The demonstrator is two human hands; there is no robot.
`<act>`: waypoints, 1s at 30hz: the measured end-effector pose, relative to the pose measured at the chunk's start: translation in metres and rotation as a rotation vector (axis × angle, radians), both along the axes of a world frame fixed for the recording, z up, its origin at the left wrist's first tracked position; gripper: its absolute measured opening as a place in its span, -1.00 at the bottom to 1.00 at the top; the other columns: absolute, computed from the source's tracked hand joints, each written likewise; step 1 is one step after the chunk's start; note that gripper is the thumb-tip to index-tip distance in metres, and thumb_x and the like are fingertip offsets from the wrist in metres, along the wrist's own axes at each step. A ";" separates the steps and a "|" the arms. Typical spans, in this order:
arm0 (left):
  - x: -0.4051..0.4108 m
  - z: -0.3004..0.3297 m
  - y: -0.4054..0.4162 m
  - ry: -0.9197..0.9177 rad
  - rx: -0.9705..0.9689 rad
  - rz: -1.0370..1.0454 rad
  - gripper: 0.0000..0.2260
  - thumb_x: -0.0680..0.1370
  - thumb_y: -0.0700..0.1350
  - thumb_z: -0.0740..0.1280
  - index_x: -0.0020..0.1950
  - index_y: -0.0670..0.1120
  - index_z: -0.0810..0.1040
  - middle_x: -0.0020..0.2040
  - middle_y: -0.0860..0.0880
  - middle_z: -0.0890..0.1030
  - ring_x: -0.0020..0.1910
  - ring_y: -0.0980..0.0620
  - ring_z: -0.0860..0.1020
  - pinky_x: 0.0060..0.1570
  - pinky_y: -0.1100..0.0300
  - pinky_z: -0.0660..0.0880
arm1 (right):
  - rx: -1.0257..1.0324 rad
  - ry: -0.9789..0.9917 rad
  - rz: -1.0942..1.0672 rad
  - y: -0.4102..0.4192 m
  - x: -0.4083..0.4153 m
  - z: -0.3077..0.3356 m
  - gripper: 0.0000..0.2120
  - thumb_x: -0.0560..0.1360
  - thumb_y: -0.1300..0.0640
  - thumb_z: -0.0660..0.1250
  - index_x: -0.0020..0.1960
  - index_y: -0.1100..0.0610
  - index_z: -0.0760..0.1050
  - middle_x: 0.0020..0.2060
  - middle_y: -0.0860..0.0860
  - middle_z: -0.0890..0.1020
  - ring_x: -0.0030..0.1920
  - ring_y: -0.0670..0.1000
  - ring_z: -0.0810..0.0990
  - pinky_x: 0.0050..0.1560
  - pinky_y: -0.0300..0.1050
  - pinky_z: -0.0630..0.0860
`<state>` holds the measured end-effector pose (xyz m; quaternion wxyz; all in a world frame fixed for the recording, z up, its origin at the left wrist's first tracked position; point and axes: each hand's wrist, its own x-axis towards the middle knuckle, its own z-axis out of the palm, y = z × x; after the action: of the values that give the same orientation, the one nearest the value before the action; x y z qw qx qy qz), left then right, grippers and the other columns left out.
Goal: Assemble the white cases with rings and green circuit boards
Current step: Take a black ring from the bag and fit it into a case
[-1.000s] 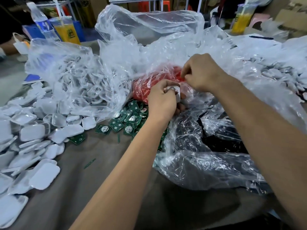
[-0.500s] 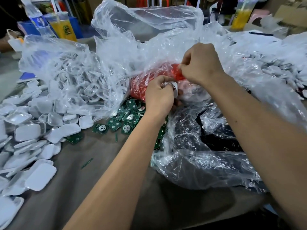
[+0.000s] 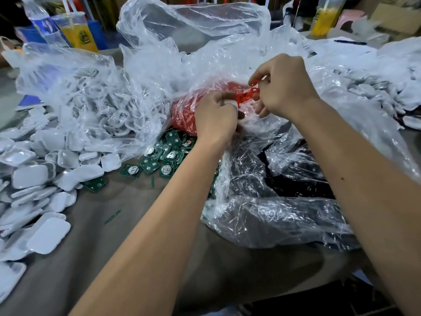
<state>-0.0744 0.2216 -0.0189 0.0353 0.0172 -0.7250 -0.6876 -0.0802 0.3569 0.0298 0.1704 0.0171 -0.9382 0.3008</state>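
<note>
Nearest, at the bottom of the frame, two bare forearms enter and cover a large part of the brown table. At the lower left, loose white cases lie in a heap; several are cut off by the left edge. In the middle, a little higher, green circuit boards are scattered on the table, and some of them go under the left forearm and under a clear plastic bag at the right, whose dark content is hard to make out.

Above the boards, the left hand is curled around a small white part; only its edge shows, so I cannot tell if it is a case. Just beside it, the right hand pinches some red rings between thumb and fingers. More red rings fill a bag behind the left hand, partly hidden by it.

At the upper left, another clear bag holds white parts, blurred by the plastic. Farthest away, drink cups stand at the upper left edge.
</note>
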 end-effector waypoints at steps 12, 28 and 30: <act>-0.022 0.021 0.012 0.026 -0.010 0.009 -0.69 0.51 -0.43 0.14 0.07 -0.21 0.60 -0.11 -0.19 0.70 -0.41 -0.03 0.58 -0.59 0.31 0.35 | 0.026 -0.093 0.154 0.009 0.033 0.009 -0.54 0.35 0.48 0.15 -0.31 0.03 0.69 -0.44 -0.07 0.64 -0.41 -0.13 0.60 -0.35 -0.21 0.48; -0.005 0.004 0.016 -0.012 0.004 0.032 -0.75 0.54 -0.38 0.17 -0.02 -0.15 0.61 -0.13 -0.14 0.71 -0.59 0.07 0.49 -0.59 0.25 0.35 | 0.561 -0.737 0.285 0.006 0.060 -0.012 -0.66 0.52 0.39 0.18 -0.05 0.08 0.65 0.02 0.00 0.67 -0.04 0.07 0.65 -0.02 0.00 0.65; -0.006 0.003 0.017 -0.006 -0.007 0.030 -0.75 0.54 -0.37 0.18 -0.03 -0.14 0.62 -0.14 -0.13 0.71 -0.58 0.05 0.50 -0.57 0.22 0.37 | 0.591 -0.733 0.259 0.002 0.063 -0.014 -0.73 0.54 0.37 0.16 0.09 0.15 0.57 0.03 0.09 0.66 -0.02 0.12 0.64 0.08 0.09 0.64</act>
<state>-0.0800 0.2385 -0.0155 0.0435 0.0301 -0.7271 -0.6845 -0.0176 0.3588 0.0155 -0.2221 0.0742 -0.9718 0.0267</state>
